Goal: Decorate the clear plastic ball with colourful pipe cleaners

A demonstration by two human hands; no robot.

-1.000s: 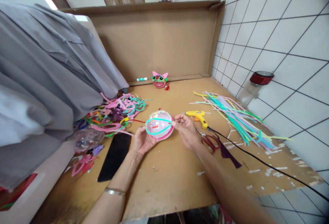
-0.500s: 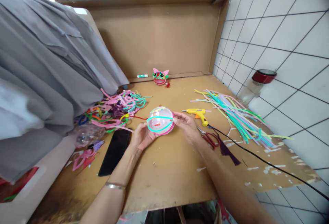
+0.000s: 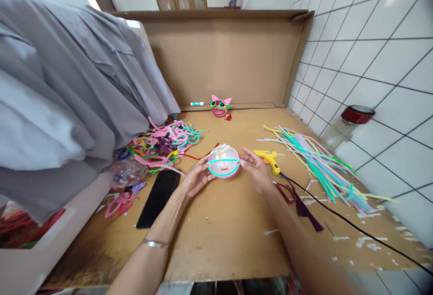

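Note:
A clear plastic ball with turquoise pipe-cleaner strips around an opening and a pink edge is held in front of me. My left hand grips its left side, fingers curling underneath. At its right edge my right hand pinches the rim with thumb and fingertips. Just beyond the right hand lies a yellow hot glue gun. Red-handled scissors are partly hidden behind the right wrist, with a purple tassel beside them.
A finished-looking animal-face ball and a glue stick or marker stand by the cardboard wall. Tangled pipe cleaners and a black phone are on the left. Straight pipe cleaners and a red-lidded jar are right.
The view has shifted, so everything sits further right and slightly lower. The ball has turned a little between my hands, its turquoise strip now more level.

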